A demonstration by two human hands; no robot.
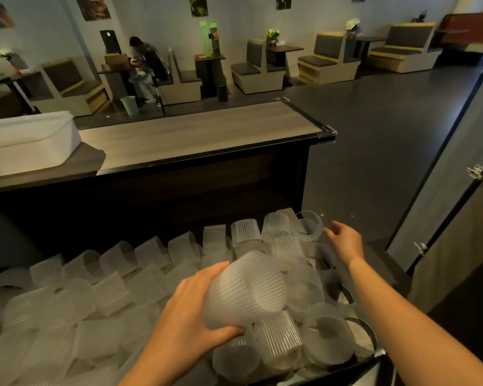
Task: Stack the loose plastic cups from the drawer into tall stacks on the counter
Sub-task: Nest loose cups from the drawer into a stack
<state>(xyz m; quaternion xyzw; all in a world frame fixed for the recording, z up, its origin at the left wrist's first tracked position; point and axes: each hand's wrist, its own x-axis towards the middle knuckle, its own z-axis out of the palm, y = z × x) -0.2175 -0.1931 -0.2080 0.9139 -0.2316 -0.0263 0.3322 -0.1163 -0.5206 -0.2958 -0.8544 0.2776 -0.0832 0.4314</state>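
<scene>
Left hand (195,310): nearest my view, low centre; thumb underneath and fingers wrapped over the top, gripping ribbed cups (248,288).
Ribbed cups: frosted plastic, tilted onto their side, held just above the pile toward the drawer's near right corner. I see what looks like one nested inside another; I cannot count them.
Right hand (346,240): reached out to the drawer's far right corner, fingers loosely bent, tips at the rim of a smooth cup (308,225). Motion blur here; I cannot tell whether it grips or only touches.
Smooth cup: clear, no ribs, tipped on top of the pile at that far right corner.
Loose cups (109,296): ribbed, frosted, lying every way, filling the drawer (374,355) from left edge to right.
Fluted tins (363,327): dark, crimped rims, along the drawer's right edge.
Counter (207,135): wood-grain top with black edging, beyond the drawer; I see no stacks on it.
White tub (25,137): at the counter's left end.
Room beyond: booth seats (326,59) and small tables, a seated person (148,62), a green bin (129,105) on the floor.
</scene>
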